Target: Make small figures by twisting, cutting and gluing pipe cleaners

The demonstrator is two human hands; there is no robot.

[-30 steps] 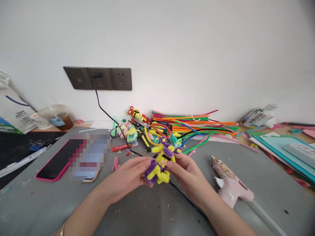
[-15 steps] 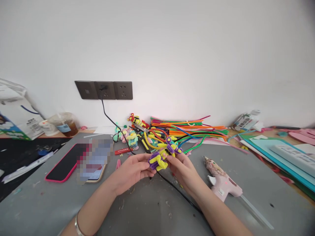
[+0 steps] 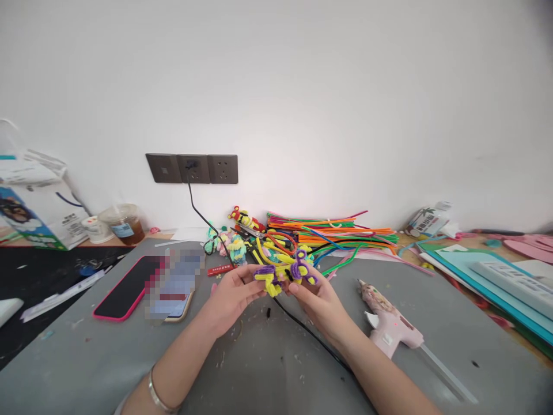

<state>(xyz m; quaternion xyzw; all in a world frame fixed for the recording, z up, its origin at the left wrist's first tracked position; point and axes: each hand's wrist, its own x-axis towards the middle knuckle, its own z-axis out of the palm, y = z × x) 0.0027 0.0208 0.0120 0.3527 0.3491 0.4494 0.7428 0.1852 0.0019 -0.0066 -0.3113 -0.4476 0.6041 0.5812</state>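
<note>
A yellow and purple pipe-cleaner figure [image 3: 276, 278] is held up over the grey mat, between both hands. My left hand [image 3: 235, 298] is closed on its left end, thumb and fingers pinching the yellow and purple loops. On the other side my right hand [image 3: 317, 300] grips the end with the round purple-edged loops, thumb in front. Part of the fingers is hidden behind the figure. Behind it lies a similar red and yellow figure [image 3: 245, 219], close to scissors with orange handles [image 3: 280, 242] and a pile of pastel pipe-cleaner pieces [image 3: 235, 248].
Bundled colored pipe cleaners [image 3: 332, 230] lie along the wall. A pink hot glue gun [image 3: 391, 323] rests right, its black cord [image 3: 311, 331] crossing the mat. Two phones [image 3: 127, 288] lie left, near a drink cup [image 3: 125, 225]. Teal folders [image 3: 475, 274] sit at far right.
The figure has been turned in the hands, its looped end now facing me more and lying more level. Both hands still hold it. The camera view has shifted slightly.
</note>
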